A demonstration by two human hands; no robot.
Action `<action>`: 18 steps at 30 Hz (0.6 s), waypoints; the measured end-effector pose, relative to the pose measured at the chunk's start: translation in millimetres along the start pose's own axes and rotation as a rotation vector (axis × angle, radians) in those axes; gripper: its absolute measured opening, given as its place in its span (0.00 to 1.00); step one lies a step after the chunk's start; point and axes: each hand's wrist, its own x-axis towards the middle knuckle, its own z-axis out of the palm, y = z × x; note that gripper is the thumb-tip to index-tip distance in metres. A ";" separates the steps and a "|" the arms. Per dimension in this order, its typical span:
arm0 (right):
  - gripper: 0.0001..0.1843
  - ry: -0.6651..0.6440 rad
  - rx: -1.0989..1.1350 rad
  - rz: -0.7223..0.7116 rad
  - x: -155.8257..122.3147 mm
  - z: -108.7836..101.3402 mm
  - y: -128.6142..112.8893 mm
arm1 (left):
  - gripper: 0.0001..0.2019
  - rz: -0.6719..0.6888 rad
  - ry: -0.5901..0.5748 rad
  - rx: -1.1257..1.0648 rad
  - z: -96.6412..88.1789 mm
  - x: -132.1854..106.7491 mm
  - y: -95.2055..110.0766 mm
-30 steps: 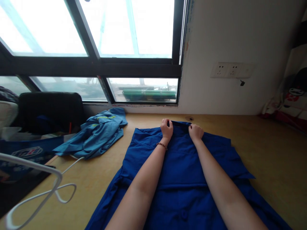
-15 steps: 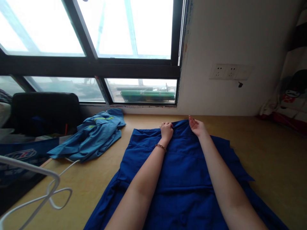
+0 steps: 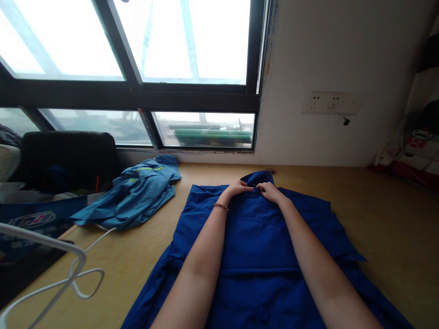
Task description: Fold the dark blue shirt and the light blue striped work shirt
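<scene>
On tbl (image 3: 387,237), dk blue garment (image 3: 257,246) flat, creased; hands (image 3: 272,192) pinching it nr collar (image 3: 259,176)

Counter (image 3: 394,237): yellow-brown, smooth, with a small round fitting (image 3: 273,172) at the far edge, just beyond the right grip (image 3: 262,188). Spread out beneath the right grip and the left grip (image 3: 252,186), and reaching to the near side: dark blue garment (image 3: 257,246). Well left of the left grip: crumpled lighter blue garment (image 3: 137,194) with yellow-green stripes. Nearer and further left: looped white cord (image 3: 81,259). Far right of the right grip: red and white items (image 3: 416,153), indistinct.
</scene>
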 end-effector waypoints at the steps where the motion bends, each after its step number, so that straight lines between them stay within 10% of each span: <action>1: 0.11 0.025 0.028 0.001 0.1 -1.4 0.4 | 0.13 0.010 -0.054 -0.107 -5.5 -1.0 -2.7; 11: 0.05 0.492 0.544 0.109 -7.3 -24.9 20.7 | 0.11 0.088 0.166 -0.838 -30.4 1.1 -13.1; 18: 0.11 0.647 0.670 0.317 -7.4 -37.6 40.1 | 0.15 -0.057 0.276 -0.782 -24.2 5.0 -21.4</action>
